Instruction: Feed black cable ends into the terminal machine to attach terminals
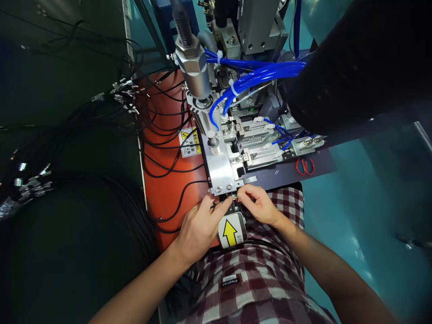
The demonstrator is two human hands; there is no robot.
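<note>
My left hand (198,227) is closed, thumb and forefinger pinching a black cable (213,206) close to its end. From the right, my right hand (259,204) meets it with its fingertips pinched on small thin coloured wires (236,198), some of them red. What exactly the fingertips press on is too small to make out. Both hands are at the front edge of a metal machine block (221,173) with bolts. Just below them sits a white plate with a yellow arrow (230,232) pointing up, toward the machine.
Several black cables (168,168) cross the orange-red surface (157,198) on the left, their metal connector ends (125,95) bunched farther back. Blue air hoses (263,72) arch over the machine. Red-handled scissors (305,166) lie at right. A large black shape (354,67) fills the upper right.
</note>
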